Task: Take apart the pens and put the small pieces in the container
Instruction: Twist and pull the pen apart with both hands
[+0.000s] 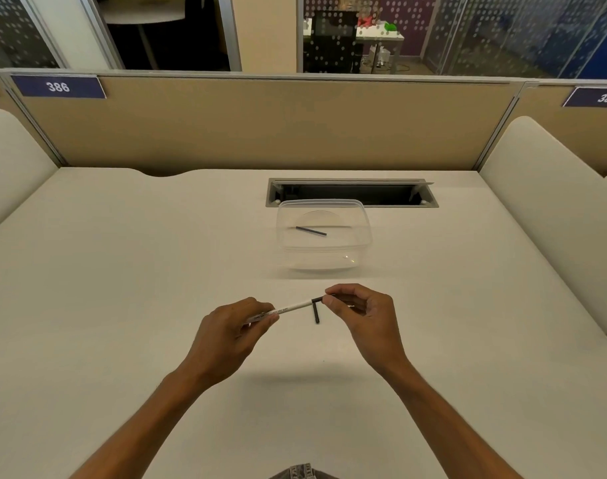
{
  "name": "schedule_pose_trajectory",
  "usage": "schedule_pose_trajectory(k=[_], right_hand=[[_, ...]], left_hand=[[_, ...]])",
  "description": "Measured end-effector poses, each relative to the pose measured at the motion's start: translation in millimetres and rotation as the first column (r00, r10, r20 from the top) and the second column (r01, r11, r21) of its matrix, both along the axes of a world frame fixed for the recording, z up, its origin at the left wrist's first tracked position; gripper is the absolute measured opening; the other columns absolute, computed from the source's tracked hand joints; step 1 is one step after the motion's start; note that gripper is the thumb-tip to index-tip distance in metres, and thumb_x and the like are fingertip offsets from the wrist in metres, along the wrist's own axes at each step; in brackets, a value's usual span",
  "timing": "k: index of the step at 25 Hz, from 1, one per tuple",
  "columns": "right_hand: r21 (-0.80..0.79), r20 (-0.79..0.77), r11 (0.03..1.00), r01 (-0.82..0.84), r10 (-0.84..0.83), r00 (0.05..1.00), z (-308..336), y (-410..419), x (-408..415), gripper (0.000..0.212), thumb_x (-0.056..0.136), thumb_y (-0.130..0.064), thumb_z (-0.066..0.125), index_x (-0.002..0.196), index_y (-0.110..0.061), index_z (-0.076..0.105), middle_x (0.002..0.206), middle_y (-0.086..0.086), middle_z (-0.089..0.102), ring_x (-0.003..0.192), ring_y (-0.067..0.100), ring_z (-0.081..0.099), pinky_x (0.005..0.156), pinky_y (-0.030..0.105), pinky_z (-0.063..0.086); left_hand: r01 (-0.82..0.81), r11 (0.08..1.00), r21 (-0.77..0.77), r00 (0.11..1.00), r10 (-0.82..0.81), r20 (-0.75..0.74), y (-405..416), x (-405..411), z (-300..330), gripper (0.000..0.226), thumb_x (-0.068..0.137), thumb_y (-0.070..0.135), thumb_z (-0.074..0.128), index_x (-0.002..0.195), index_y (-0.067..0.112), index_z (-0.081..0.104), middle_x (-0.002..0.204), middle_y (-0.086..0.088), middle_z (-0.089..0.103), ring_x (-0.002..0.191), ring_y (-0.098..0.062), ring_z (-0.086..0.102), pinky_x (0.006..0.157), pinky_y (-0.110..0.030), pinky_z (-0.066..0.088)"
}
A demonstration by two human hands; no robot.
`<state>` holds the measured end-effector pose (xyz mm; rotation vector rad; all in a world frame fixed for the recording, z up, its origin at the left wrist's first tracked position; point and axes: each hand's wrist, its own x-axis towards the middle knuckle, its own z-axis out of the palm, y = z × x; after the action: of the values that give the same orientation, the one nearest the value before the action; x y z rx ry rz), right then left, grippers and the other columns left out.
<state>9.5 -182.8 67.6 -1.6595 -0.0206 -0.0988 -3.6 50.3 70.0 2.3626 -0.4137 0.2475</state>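
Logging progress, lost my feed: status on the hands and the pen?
Left hand grips white pen barrel; right hand pinches its dark cap end. One dark piece in clear container. Path to container clear.

Print on white pen barrel [288, 310] too small to read. Barrel's near end hidden inside left hand [233, 335]. Pen's dark end [317, 300] partly covered by right hand's fingertips [331, 301]; grip on it not fully visible. Dark clip [317, 312] hangs below; its join to pen unclear. Thin dark piece [311, 231] in clear container [324, 236] too small to identify. Both forearms cut off by bottom edge. Cable slot [352, 192] interior dark. Room beyond glass blurred.
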Motion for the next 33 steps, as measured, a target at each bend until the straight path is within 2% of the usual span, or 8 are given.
schedule_pose_trajectory(k=[4, 10, 14, 16, 19, 25, 29, 33], right_hand=[[0.172, -0.059, 0.981, 0.093, -0.084, 0.995, -4, 15, -2, 0.015, 0.075, -0.013, 0.082, 0.086, -0.017, 0.072, 0.076, 0.002, 0.077, 0.074, 0.021, 0.073, 0.066, 0.018, 0.054], [0.132, -0.016, 0.975, 0.177, -0.176, 0.984, -17, 35, -8, 0.006, 0.083, -0.021, 0.075, 0.086, -0.026, 0.078, 0.083, -0.01, 0.077, 0.081, 0.008, 0.071, 0.069, 0.013, 0.051], [-0.032, 0.035, 0.987, 0.157, -0.156, 0.987, -34, 35, -1, 0.015, 0.093, -0.031, 0.06, 0.093, -0.032, 0.075, 0.091, -0.017, 0.074, 0.087, 0.007, 0.068, 0.064, 0.012, 0.046], [-0.236, 0.0, 0.953, 0.189, -0.195, 0.981, -50, 25, 11, 0.011, 0.093, -0.028, 0.062, 0.095, -0.034, 0.072, 0.095, -0.018, 0.073, 0.091, 0.006, 0.067, 0.066, 0.016, 0.047], [-0.662, -0.068, 0.746, 0.07, -0.153, 0.986, -74, 17, 27, 0.022, 0.089, -0.04, 0.064, 0.104, -0.024, 0.069, 0.103, -0.012, 0.069, 0.097, 0.011, 0.062, 0.081, 0.027, 0.045], [-0.811, -0.043, 0.584, 0.026, -0.103, 0.994, -94, 26, 38, 0.017, 0.09, -0.032, 0.059, 0.093, -0.017, 0.066, 0.095, -0.001, 0.066, 0.091, 0.022, 0.06, 0.077, 0.034, 0.047], [-0.723, -0.051, 0.689, 0.052, -0.128, 0.99, -80, 19, 35, 0.014, 0.092, -0.028, 0.059, 0.093, -0.017, 0.067, 0.091, -0.003, 0.073, 0.085, 0.018, 0.066, 0.075, 0.034, 0.05], [-0.461, 0.013, 0.883, 0.094, -0.099, 0.995, -43, 8, 22, 0.003, 0.088, -0.028, 0.066, 0.085, -0.028, 0.067, 0.079, -0.013, 0.073, 0.079, 0.001, 0.067, 0.061, 0.012, 0.041]], left_hand=[[-0.006, 1.0, -0.013, 1.0, 0.006, 0.001, -3, 1, -3, 0.014, 0.09, 0.043, 0.055, 0.088, 0.032, 0.064, 0.07, 0.023, 0.053, 0.058, -0.007, 0.05, 0.051, -0.024, 0.039], [-0.062, 0.998, -0.016, 0.998, 0.061, -0.012, -3, 2, -11, 0.016, 0.092, 0.047, 0.055, 0.087, 0.033, 0.063, 0.071, 0.023, 0.056, 0.061, -0.008, 0.053, 0.052, -0.024, 0.04], [-0.108, 0.993, -0.044, 0.993, 0.106, -0.044, 0, 4, -17, 0.013, 0.09, 0.044, 0.057, 0.085, 0.034, 0.064, 0.07, 0.019, 0.06, 0.061, -0.012, 0.054, 0.053, -0.026, 0.042], [-0.122, 0.991, -0.05, 0.992, 0.12, -0.042, 1, 5, -18, 0.014, 0.09, 0.044, 0.057, 0.085, 0.034, 0.065, 0.069, 0.019, 0.06, 0.061, -0.011, 0.055, 0.052, -0.025, 0.041], [-0.127, 0.991, -0.051, 0.991, 0.124, -0.045, 2, 4, -19, 0.012, 0.09, 0.043, 0.058, 0.085, 0.034, 0.065, 0.074, 0.022, 0.061, 0.061, -0.01, 0.055, 0.052, -0.023, 0.039], [-0.116, 0.993, -0.032, 0.993, 0.114, -0.035, 3, 3, -15, 0.011, 0.09, 0.041, 0.059, 0.086, 0.033, 0.065, 0.074, 0.024, 0.059, 0.061, -0.01, 0.054, 0.053, -0.026, 0.041], [-0.116, 0.993, -0.02, 0.993, 0.115, -0.025, 8, 2, -11, 0.012, 0.09, 0.042, 0.058, 0.086, 0.034, 0.065, 0.073, 0.025, 0.058, 0.061, -0.009, 0.054, 0.053, -0.026, 0.042], [-0.114, 0.993, -0.021, 0.993, 0.114, -0.015, 10, 2, -11, 0.013, 0.09, 0.043, 0.057, 0.087, 0.033, 0.066, 0.073, 0.023, 0.059, 0.061, -0.01, 0.054, 0.052, -0.029, 0.043]])
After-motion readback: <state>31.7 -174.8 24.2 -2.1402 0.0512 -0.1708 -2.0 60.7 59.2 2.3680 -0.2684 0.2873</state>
